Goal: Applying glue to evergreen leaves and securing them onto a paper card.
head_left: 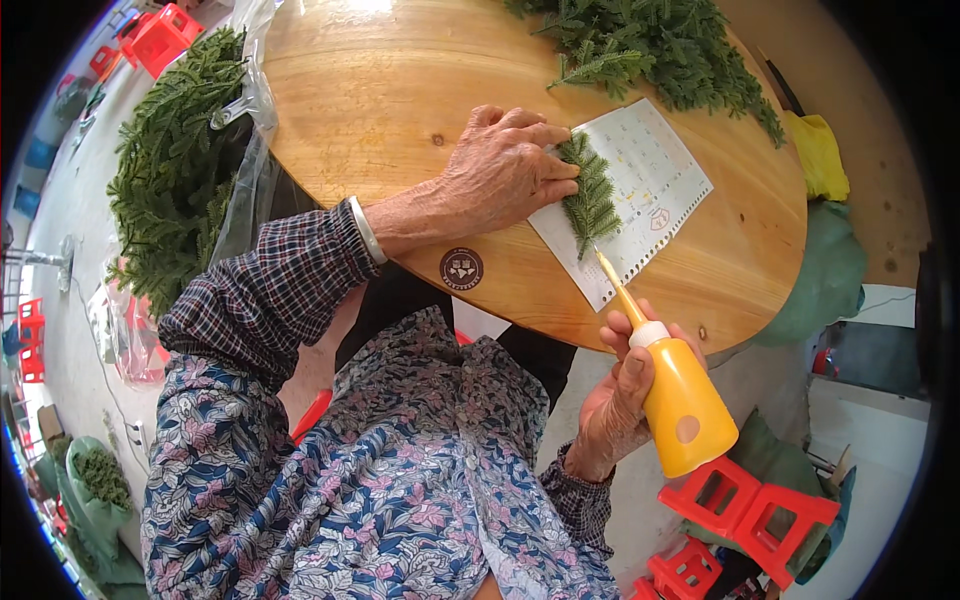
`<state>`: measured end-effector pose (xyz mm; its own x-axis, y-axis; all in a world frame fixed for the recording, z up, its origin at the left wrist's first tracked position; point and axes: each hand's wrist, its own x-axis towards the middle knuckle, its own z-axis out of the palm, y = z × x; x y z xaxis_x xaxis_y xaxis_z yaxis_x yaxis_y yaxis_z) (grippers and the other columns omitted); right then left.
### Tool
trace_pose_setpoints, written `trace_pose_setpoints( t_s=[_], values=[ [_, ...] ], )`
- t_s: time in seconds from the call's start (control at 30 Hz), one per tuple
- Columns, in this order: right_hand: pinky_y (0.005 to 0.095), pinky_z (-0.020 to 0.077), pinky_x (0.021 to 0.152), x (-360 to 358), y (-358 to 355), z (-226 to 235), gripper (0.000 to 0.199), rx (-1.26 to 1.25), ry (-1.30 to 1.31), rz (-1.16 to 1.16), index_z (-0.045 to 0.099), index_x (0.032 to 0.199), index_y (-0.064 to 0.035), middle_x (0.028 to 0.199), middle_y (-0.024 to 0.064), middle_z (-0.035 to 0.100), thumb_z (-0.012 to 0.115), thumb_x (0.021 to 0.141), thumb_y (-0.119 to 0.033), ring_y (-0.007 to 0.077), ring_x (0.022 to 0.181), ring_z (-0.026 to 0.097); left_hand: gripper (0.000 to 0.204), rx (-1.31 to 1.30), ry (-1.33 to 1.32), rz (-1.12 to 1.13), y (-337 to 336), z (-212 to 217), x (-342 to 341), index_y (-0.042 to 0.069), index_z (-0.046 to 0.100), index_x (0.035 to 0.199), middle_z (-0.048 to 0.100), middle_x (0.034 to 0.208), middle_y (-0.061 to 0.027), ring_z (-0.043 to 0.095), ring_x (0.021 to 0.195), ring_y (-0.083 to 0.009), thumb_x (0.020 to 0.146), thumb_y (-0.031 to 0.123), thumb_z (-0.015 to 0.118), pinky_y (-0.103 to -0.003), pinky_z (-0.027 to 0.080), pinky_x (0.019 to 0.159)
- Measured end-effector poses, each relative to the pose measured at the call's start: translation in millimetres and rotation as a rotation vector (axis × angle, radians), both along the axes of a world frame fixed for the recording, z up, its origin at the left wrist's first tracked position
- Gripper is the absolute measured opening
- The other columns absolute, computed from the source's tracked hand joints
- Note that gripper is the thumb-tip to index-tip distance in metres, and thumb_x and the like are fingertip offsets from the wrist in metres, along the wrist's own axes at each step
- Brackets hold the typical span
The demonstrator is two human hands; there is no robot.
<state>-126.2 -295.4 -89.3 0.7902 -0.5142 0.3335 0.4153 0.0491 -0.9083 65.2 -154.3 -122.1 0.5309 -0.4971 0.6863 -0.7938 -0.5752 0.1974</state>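
With thumb and fingers pinched, my left hand (510,165) holds the edge of a small green artificial fir sprig (590,190). The sprig lies over a white printed paper sheet (655,165) with a perforated edge on the wooden table. My right hand (620,395) is wrapped round a yellow squeeze bottle (685,410) with a white collar and a long tapered nozzle. The bottle is tilted, and its nozzle tip (600,252) is close to the lower end of the sprig; I cannot tell whether they touch.
More green sprigs (660,50) are heaped on the far right of the round table (350,100). A large bundle of greenery (180,170) stands at the left beside clear plastic (262,60). Red stools (745,510) are on the floor at lower right. A yellow cloth (820,155) hangs near the table's right edge.
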Motion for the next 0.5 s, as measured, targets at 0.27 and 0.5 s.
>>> trace_pose_setpoints(
  t_s=[0.27, 0.5],
  values=[
    [0.0317, 0.0551, 0.077, -1.9, 0.2, -2.6, 0.048, 0.005, -0.019, 0.012, 0.039, 0.119, -0.0083, 0.115, 0.0225, 0.055, 0.07, 0.083, -0.012, 0.0281, 0.089, 0.064, 0.022, 0.015, 0.014, -0.005, 0.2, 1.0, -0.5, 0.026, 0.074, 0.086, 0.064, 0.116, -0.0003, 0.051, 0.108, -0.0187, 0.086, 0.042, 0.059, -0.043, 0.03, 0.093],
    [0.0317, 0.055, 0.077, -4.8, 1.8, -2.1, 0.05, 0.005, -0.013, 0.006, 0.039, 0.119, -0.0082, 0.115, 0.0229, 0.056, 0.071, 0.082, -0.011, 0.0281, 0.09, 0.064, 0.023, 0.007, 0.021, -0.011, 0.8, 1.2, 0.4, 0.026, 0.074, 0.088, 0.063, 0.117, -0.0004, 0.051, 0.108, -0.019, 0.085, 0.043, 0.059, -0.043, 0.03, 0.094]
  ],
)
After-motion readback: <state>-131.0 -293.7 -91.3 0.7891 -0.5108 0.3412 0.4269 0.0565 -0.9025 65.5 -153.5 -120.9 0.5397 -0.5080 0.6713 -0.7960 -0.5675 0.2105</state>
